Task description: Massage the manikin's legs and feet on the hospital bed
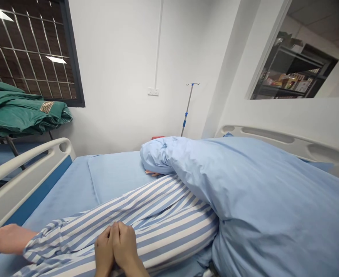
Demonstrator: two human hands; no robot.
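My left hand (pixel 103 246) and my right hand (pixel 125 242) are side by side at the bottom of the view, knuckles touching. Both are closed, with the fingertips curled out of sight, so whether they hold anything cannot be made out. They appear over the blue-and-white striped trousers (pixel 172 215) on the legs of a person lying on the bed. A bare foot (pixel 10 238) sticks out of the trouser hem at the left. Light blue bedding (pixel 259 192) is bunched over the upper body, and part of a hand (pixel 152 173) shows beneath its edge.
The bed has a pale footboard (pixel 27 156) on the left and a pale headboard (pixel 276 136) on the right. An IV pole (pixel 187 107) stands by the wall behind the bed. Folded green covers (pixel 19 109) lie beneath a barred window (pixel 27 50) at the left.
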